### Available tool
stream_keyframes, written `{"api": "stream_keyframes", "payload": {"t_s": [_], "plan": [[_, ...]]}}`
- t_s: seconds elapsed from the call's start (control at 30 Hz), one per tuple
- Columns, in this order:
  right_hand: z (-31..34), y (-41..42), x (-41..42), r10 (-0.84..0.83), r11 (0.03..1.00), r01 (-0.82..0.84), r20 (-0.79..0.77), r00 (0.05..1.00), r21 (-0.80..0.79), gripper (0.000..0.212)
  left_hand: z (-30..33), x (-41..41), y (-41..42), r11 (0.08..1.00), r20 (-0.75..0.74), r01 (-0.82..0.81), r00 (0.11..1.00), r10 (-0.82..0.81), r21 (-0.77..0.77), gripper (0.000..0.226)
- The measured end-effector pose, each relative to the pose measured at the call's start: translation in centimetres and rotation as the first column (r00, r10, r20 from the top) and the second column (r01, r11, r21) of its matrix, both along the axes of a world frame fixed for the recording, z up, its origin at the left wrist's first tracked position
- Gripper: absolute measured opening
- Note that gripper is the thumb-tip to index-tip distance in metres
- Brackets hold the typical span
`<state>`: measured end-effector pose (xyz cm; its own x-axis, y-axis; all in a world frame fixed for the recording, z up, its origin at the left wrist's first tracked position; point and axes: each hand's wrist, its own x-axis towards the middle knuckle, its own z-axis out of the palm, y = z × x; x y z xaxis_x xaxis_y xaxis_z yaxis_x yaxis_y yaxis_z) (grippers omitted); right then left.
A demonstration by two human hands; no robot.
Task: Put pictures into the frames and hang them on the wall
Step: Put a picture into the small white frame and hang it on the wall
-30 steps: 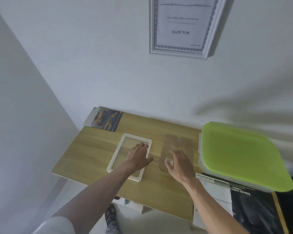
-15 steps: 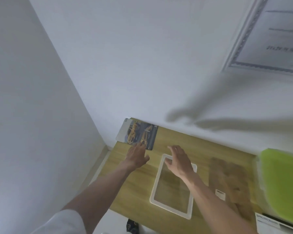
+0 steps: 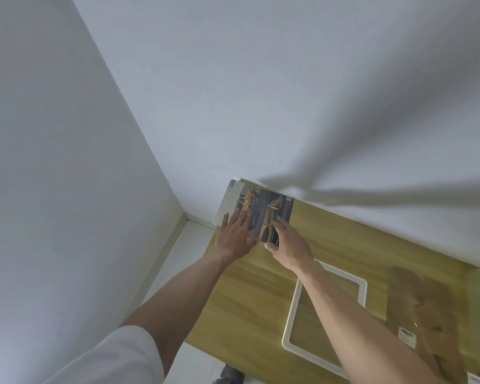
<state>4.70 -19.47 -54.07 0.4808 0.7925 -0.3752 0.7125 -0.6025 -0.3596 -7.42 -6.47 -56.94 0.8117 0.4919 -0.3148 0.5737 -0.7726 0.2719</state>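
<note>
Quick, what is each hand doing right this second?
Left hand: open, fingers flat on the picture at the table's far corner.
Right hand: thumb and fingers pinch the picture's near edge.

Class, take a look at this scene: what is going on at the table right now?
A person is reaching with both hands for a stack of printed pictures at the far left corner of a light wooden table. The left hand lies flat on the stack, while the right hand pinches its near edge. An empty white rectangular picture frame lies on the table, with its brown backing board beside it.
</note>
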Motion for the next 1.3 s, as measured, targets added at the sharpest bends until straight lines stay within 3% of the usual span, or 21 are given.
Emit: {"api": "stream_keyframes", "payload": {"t_s": [0.1,0.27,0.37,0.53,0.63,0.83,1.0,1.07,1.13,1.23,1.3], "plan": [[-0.7,0.8,-0.1,0.012,0.999,-0.012,0.002,1.0,-0.042,0.07,-0.9,-0.7,-0.1,1.0,0.021,-0.022,1.0,0.023,-0.015,0.076],[-1.6,0.2,-1.1,0.003,1.0,-0.002,0.083,0.997,-0.019,0.059,-2.0,-1.6,-0.2,0.969,0.109,0.125,0.983,-0.151,0.213,0.068],[-1.4,-0.2,-1.8,0.081,0.996,-0.084,0.189,0.979,0.008,0.053,-2.4,-2.3,0.1,0.941,0.155,0.163,0.964,-0.216,0.296,0.066],[-1.4,-1.1,-2.1,0.05,0.972,-0.111,0.278,0.959,0.206,0.03,-0.3,-2.8,-0.4,0.972,0.285,0.092,0.946,-0.153,0.215,0.073],[-0.4,-1.8,-1.9,0.004,0.929,-0.103,0.268,0.963,0.356,0.013,0.3,-3.9,0.0,0.981,0.347,0.11,0.924,-0.16,0.16,0.062],[2.2,-4.4,-1.0,-0.092,0.902,-0.048,0.299,0.95,0.43,0.01,2.8,-4.9,-0.1,0.972,0.551,-0.017,0.826,-0.118,0.234,0.01],[4.9,-6.3,-0.9,-0.02,0.841,-0.196,0.392,0.92,0.504,0.023,6.7,-3.5,-3.4,0.959,0.633,0.002,0.751,-0.189,0.284,0.019],[6.8,-7.2,-1.1,-0.026,0.793,-0.189,0.343,0.939,0.579,0.02,8.8,-2.9,-5.3,0.974,0.673,0.016,0.72,-0.167,0.224,0.013],[8.4,-8.2,-1.0,-0.083,0.767,-0.075,0.214,0.973,0.637,0.017,11.0,-2.3,-6.7,0.997,0.7,0.0,0.712,-0.05,0.071,0.013],[10.0,-10.7,-0.1,-0.154,0.712,0.143,-0.045,0.987,0.687,0.016,13.4,-1.7,-8.1,0.983,0.692,-0.076,0.701,0.173,-0.168,0.04],[11.2,-12.7,0.5,-0.198,0.663,0.289,-0.211,0.957,0.691,0.014,14.2,-1.3,-8.8,0.949,0.692,-0.14,0.655,0.303,-0.282,0.044]]}}
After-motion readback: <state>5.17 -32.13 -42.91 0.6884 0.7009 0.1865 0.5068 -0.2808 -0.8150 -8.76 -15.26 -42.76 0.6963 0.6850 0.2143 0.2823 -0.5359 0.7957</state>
